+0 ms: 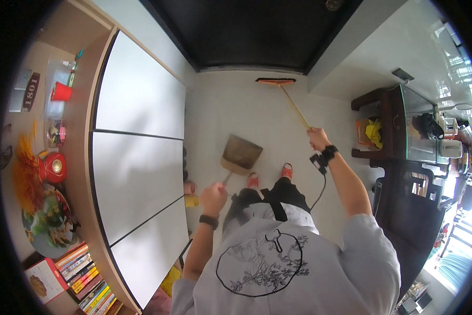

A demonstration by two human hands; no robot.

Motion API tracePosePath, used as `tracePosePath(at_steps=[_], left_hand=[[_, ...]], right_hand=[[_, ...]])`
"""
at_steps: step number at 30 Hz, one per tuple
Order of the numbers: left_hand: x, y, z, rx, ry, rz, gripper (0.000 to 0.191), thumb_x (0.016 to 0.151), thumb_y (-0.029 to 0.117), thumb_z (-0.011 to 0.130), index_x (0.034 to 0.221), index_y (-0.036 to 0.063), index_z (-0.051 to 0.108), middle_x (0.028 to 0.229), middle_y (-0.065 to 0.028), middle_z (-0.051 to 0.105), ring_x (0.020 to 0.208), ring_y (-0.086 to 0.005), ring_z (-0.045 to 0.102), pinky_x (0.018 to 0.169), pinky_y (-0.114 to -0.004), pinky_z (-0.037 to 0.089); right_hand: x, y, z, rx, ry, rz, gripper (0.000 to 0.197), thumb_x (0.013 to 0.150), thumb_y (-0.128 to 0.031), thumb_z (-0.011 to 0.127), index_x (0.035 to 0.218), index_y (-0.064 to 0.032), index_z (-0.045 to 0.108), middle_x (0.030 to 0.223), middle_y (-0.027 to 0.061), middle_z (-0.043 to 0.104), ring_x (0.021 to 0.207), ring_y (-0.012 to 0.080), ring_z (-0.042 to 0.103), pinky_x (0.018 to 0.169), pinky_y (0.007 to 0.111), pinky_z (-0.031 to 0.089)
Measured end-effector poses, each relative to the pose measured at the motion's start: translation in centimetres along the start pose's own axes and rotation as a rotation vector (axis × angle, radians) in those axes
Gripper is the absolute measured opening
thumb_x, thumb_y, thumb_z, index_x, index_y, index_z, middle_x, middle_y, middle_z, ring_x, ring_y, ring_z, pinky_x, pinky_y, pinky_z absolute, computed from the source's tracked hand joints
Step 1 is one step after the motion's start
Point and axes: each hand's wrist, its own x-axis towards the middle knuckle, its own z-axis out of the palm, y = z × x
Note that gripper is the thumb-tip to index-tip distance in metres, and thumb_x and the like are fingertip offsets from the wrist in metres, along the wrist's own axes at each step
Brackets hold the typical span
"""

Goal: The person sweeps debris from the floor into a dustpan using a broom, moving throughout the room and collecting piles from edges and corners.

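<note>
My left hand (214,198) grips the handle of a dustpan (241,152), whose brownish pan rests on or just above the floor ahead of my feet. My right hand (318,139) is closed around the yellow stick of a broom (295,105). The broom's orange head with dark bristles (276,82) lies on the pale floor (236,104), close to the foot of a dark door (255,35). Both wrists wear black bands, and a small black device with a cable hangs at the right one.
A cabinet with white doors (139,90) runs along the left, with shelves of books (90,279) and ornaments. Shoes or slippers (190,201) sit under it. At right stand a glass-topped dark wooden cabinet (419,122) and a dark chair (425,181). Red slippers (287,172) are on my feet.
</note>
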Motion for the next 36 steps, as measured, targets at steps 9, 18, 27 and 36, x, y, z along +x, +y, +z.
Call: tracePosePath(at_steps=[9, 18, 27, 36], left_hand=[[2.3, 7.7, 2.3, 0.022, -0.089, 0.077, 0.013, 0.071, 0.023, 0.055, 0.07, 0.0107, 0.058, 0.062, -0.0133, 0.057, 0.06, -0.0321, 0.056, 0.052, -0.041, 0.043], [1.6, 9.4, 2.7, 0.136, -0.087, 0.003, 0.011, 0.07, 0.022, 0.054, 0.069, 0.0117, 0.055, 0.062, -0.0127, 0.058, 0.06, -0.0326, 0.056, 0.052, -0.042, 0.043], [1.8, 8.9, 3.2, 0.11, -0.06, -0.009, 0.014, 0.069, 0.022, 0.058, 0.064, 0.0095, 0.053, 0.059, -0.0076, 0.058, 0.056, -0.0264, 0.056, 0.05, -0.035, 0.043], [-2.7, 10.6, 3.1, 0.025, -0.102, -0.089, 0.014, 0.065, 0.021, 0.061, 0.074, 0.0112, 0.058, 0.067, -0.0066, 0.061, 0.065, -0.0222, 0.059, 0.057, -0.032, 0.046]], right_hand=[[14.1, 7.3, -5.8, -0.838, -0.281, -0.027, 0.019, 0.074, -0.014, 0.046, 0.076, -0.0014, 0.06, 0.062, 0.0118, 0.06, 0.056, 0.024, 0.059, 0.05, 0.029, 0.049], [-10.8, 15.2, -8.5, 0.055, -0.157, 0.209, 0.019, 0.079, -0.022, 0.046, 0.077, -0.0044, 0.051, 0.049, 0.002, 0.041, 0.035, 0.0112, 0.041, 0.031, 0.025, 0.035], [-11.7, 13.7, -13.6, 0.307, -0.053, 0.218, 0.019, 0.08, -0.02, 0.046, 0.087, -0.0044, 0.055, 0.047, 0.0009, 0.041, 0.034, 0.0083, 0.039, 0.029, 0.023, 0.032], [6.1, 14.1, -14.0, -0.171, 0.038, 0.156, 0.026, 0.079, -0.018, 0.04, 0.081, 0.0035, 0.054, 0.058, 0.0117, 0.056, 0.043, 0.0205, 0.055, 0.038, 0.03, 0.045]])
